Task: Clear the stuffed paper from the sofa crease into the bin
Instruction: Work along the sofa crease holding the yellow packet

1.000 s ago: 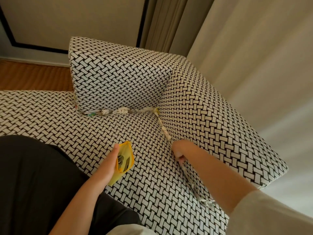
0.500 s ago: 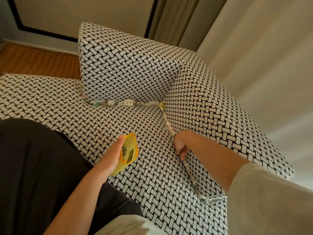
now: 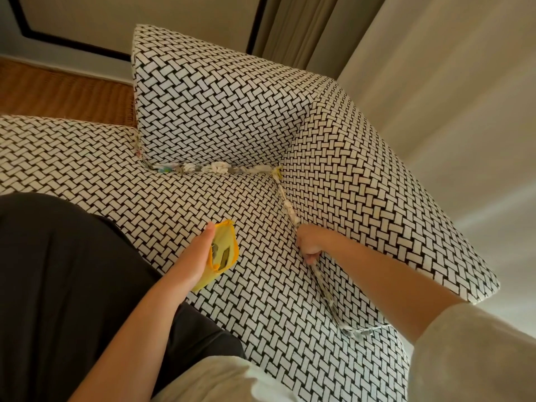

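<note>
Crumpled paper (image 3: 214, 168) is stuffed along the sofa (image 3: 232, 204) crease under the back cushion, and more paper (image 3: 288, 207) runs down the crease beside the armrest. My right hand (image 3: 309, 242) is dug into that side crease, fingers curled around a strip of the paper there. My left hand (image 3: 200, 256) holds a small yellow bin (image 3: 223, 250) above the seat, its mouth facing the crease; a few scraps lie inside it.
A black-and-white woven armrest (image 3: 377, 198) rises on the right and a back cushion (image 3: 214, 91) stands behind. My dark-clothed lap (image 3: 72, 280) covers the seat's left. Curtains (image 3: 435, 82) hang on the right, and a wicker surface (image 3: 63, 97) lies at the far left.
The view shifted slightly. My right hand stays in the side crease with its fingers working at the paper. The left hand keeps the yellow bin in about the same place.
</note>
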`<action>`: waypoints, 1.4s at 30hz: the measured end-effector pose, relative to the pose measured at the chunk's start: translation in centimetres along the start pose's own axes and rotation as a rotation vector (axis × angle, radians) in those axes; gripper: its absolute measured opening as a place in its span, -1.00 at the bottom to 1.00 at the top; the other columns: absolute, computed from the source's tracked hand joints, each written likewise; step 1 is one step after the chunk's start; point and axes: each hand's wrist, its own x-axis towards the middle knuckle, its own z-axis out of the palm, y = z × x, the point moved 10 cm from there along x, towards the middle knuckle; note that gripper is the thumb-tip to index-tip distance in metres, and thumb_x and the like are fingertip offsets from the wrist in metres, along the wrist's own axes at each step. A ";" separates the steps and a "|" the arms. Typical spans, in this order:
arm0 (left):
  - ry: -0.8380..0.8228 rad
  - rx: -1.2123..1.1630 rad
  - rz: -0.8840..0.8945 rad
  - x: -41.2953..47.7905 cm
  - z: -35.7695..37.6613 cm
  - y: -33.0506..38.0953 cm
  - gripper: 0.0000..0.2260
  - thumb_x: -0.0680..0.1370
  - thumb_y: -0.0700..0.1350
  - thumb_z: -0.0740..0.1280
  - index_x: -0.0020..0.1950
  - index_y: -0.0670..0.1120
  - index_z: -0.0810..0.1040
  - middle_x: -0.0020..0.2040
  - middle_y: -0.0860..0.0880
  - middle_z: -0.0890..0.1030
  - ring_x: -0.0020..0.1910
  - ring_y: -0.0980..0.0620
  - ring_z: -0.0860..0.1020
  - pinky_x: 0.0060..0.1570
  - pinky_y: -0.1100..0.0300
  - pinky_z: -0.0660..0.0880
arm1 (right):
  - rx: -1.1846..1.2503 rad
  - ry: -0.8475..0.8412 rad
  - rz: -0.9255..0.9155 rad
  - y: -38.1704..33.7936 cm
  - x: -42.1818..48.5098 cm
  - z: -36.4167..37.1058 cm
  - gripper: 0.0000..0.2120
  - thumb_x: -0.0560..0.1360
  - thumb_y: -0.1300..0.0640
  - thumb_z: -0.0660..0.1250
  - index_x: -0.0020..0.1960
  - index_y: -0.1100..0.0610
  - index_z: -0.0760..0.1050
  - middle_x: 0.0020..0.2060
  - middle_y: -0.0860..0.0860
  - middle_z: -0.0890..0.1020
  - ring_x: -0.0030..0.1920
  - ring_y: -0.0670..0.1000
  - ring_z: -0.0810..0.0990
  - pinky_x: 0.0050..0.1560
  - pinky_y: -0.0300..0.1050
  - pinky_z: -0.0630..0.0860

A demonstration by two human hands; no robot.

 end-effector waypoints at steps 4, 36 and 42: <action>0.006 0.011 -0.005 0.0 -0.2 -0.1 -0.38 0.54 0.29 -0.15 0.50 -0.04 0.06 0.41 -0.13 0.26 0.38 -0.12 0.24 0.35 -0.01 0.13 | 0.191 0.204 -0.229 -4.0 -3.0 -3.5 -0.94 0.48 0.31 0.29 -0.12 0.18 0.47 -0.25 0.04 0.60 -0.32 -0.10 0.56 -0.29 -0.27 0.50; -0.005 -0.007 -0.011 -0.8 -0.1 0.6 -0.42 0.58 0.24 -0.14 0.48 -0.06 0.12 0.38 -0.13 0.29 0.31 -0.07 0.28 0.29 0.07 0.18 | -0.177 0.447 0.005 1.2 -2.5 1.1 -0.80 0.55 0.29 0.16 0.15 0.22 0.45 -0.04 0.10 0.54 -0.14 0.04 0.50 -0.17 -0.18 0.48; -0.019 -0.024 0.006 -0.5 0.0 0.6 -0.43 0.57 0.24 -0.13 0.47 -0.07 0.15 0.28 -0.08 0.34 0.12 0.02 0.30 0.18 0.13 0.20 | -0.285 0.400 0.004 0.5 -1.8 1.4 -0.76 0.56 0.28 0.14 0.19 0.23 0.43 0.00 0.10 0.54 0.04 0.09 0.54 -0.02 -0.12 0.51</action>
